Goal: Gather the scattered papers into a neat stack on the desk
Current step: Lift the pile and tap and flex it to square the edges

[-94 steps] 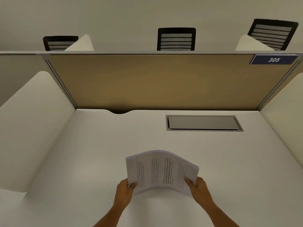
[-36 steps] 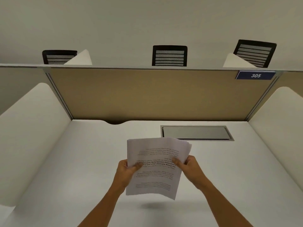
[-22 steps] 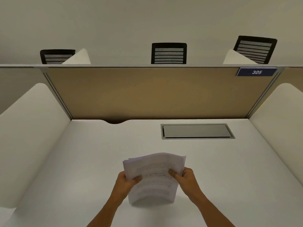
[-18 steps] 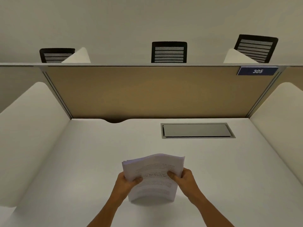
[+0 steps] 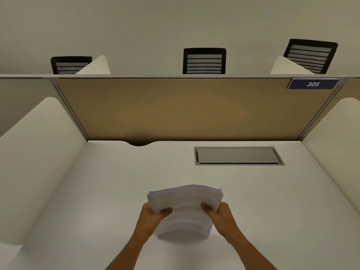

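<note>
Where the tan partition [image 5: 185,108] meets its top rail, "305" is printed in white on a blue plate [image 5: 313,84]. Printed lines on the papers [image 5: 187,209] are too blurred to be read. The white stack is held bowed over the desk [image 5: 97,191], gripped by the left hand [image 5: 151,216] and right hand [image 5: 221,214], fingers closed on its side edges.

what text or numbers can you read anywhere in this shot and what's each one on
"305": white digits on the blue number plate at the top right of the tan divider panel.
Printed lines on the stack of papers, gripped by the left hand and right hand: too blurred to read.
No other text is visible.
</note>
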{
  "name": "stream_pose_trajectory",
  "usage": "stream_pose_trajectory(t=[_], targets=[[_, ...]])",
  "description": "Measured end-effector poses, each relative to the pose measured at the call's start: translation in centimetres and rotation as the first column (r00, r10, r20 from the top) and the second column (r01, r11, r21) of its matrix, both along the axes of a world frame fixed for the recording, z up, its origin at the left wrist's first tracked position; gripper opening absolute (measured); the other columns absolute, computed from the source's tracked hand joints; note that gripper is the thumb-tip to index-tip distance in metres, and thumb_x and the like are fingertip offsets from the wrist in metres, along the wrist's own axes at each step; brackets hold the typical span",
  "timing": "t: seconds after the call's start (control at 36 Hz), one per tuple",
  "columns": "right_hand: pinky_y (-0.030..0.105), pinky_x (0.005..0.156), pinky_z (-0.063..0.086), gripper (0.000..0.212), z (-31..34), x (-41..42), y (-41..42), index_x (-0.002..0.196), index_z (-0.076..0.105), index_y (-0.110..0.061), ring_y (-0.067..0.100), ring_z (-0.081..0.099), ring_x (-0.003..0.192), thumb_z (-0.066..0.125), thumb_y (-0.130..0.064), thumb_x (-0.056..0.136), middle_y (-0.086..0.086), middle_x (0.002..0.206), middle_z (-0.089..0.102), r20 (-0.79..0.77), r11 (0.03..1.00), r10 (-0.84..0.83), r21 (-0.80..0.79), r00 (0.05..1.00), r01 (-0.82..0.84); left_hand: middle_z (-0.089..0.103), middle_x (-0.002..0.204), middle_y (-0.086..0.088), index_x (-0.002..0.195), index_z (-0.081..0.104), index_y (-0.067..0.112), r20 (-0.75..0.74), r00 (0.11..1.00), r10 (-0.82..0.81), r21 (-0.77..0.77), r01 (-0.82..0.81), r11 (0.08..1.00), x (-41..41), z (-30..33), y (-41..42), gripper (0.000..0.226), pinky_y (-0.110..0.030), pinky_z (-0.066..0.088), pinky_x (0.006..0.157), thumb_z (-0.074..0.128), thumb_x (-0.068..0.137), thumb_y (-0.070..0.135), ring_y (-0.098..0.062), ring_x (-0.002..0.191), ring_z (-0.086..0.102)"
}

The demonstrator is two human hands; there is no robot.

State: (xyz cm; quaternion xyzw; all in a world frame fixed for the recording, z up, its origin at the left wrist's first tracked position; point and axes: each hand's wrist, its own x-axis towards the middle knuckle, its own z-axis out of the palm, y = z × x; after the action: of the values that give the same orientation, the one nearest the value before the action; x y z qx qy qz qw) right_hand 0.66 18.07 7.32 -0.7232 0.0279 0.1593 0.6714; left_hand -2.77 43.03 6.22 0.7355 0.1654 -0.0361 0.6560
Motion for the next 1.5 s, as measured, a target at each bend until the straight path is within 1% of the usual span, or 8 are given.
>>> stream_pose_trajectory(t=[0.22,0.36,0.53,0.64,1.0,1.19,1.36,1.5], targets=[[0.020,0.069,0.059,0.017,-0.9,-0.3,0.4,0.095,0.079,-0.033,0.009,0.074,0.090,0.065,-0.024,0.097,-0.007,0.097,0.079,-0.025,1.000,0.013,-0.006,1.000,-0.014,0.079,0.099,0.001,0.108,0.074,0.018,-0.035,0.999,-0.004,-0.003,0.004,1.000,-0.4,-1.2,-0.6,0.025,-0.028,0.061,0.078,0.077,0.083,0.013,-0.017,0.094,0.073],[0.019,0.068,0.059,0.022,-0.6,0.0,0.0,0.094,0.079,-0.039,0.009,0.074,0.088,0.065,-0.022,0.097,-0.008,0.096,0.079,-0.011,1.000,0.013,0.000,1.000,-0.013,0.079,0.094,0.004,0.100,0.076,0.024,-0.002,0.999,0.035,-0.018,-0.035,0.999,-0.4,-1.1,-0.4,0.023,-0.025,0.061,0.071,0.080,0.079,0.014,-0.015,0.087,0.074],[0.020,0.072,0.059,0.017,-1.6,-0.6,-0.4,0.106,0.076,-0.029,0.009,0.074,0.095,0.064,-0.022,0.097,-0.006,0.102,0.079,-0.055,0.999,0.045,0.003,0.997,-0.045,0.079,0.096,0.003,0.104,0.075,0.022,-0.050,0.999,0.020,-0.018,-0.020,1.000,-1.4,-2.1,-1.0,0.025,-0.027,0.060,0.077,0.079,0.080,0.014,-0.016,0.091,0.073],[0.021,0.074,0.060,0.017,-2.1,-0.7,-0.4,0.107,0.075,-0.030,0.008,0.074,0.096,0.063,-0.022,0.098,-0.009,0.103,0.079,-0.072,0.998,0.063,-0.017,0.995,-0.064,0.079,0.095,0.008,0.098,0.075,0.027,-0.064,0.997,0.044,-0.039,-0.046,0.998,-1.6,-2.3,-1.4,0.024,-0.020,0.059,0.069,0.077,0.082,0.009,-0.012,0.090,0.073],[0.019,0.079,0.059,0.021,-2.4,-0.4,-0.9,0.105,0.075,-0.039,0.005,0.072,0.099,0.062,-0.023,0.099,-0.014,0.107,0.077,-0.052,0.993,0.101,-0.056,0.993,-0.104,0.079,0.097,0.003,0.101,0.075,0.024,-0.062,0.998,0.023,-0.062,-0.027,0.998,-1.3,-3.0,-1.2,0.023,-0.031,0.061,0.081,0.077,0.082,0.010,-0.017,0.093,0.073],[0.029,0.085,0.061,0.020,-3.0,-0.2,-0.8,0.109,0.074,-0.034,0.010,0.073,0.099,0.059,-0.024,0.100,-0.011,0.107,0.078,-0.054,0.995,0.076,-0.066,0.996,-0.079,0.078,0.099,0.009,0.101,0.074,0.032,-0.047,0.998,0.030,-0.060,-0.033,0.998,-1.2,-2.9,-1.5,0.028,-0.021,0.060,0.070,0.075,0.084,0.009,-0.010,0.091,0.073],[0.018,0.078,0.060,0.025,-2.6,0.0,-1.1,0.102,0.074,-0.049,0.004,0.071,0.098,0.061,-0.028,0.099,-0.017,0.105,0.077,-0.011,0.995,0.065,-0.075,0.998,-0.065,0.078,0.100,0.010,0.108,0.071,0.032,-0.024,0.999,0.040,-0.078,-0.041,0.996,-0.8,-2.3,-1.3,0.035,-0.017,0.059,0.070,0.075,0.084,0.008,-0.008,0.092,0.072],[0.017,0.076,0.059,0.021,-4.0,-0.6,-1.3,0.107,0.073,-0.036,0.005,0.072,0.098,0.061,-0.021,0.099,-0.017,0.105,0.077,-0.075,0.997,0.038,-0.071,0.996,-0.043,0.077,0.097,0.016,0.100,0.072,0.035,-0.091,0.996,-0.015,-0.057,0.010,0.998,-1.4,-3.0,-1.7,0.031,-0.014,0.058,0.068,0.075,0.083,0.009,-0.012,0.093,0.072]])
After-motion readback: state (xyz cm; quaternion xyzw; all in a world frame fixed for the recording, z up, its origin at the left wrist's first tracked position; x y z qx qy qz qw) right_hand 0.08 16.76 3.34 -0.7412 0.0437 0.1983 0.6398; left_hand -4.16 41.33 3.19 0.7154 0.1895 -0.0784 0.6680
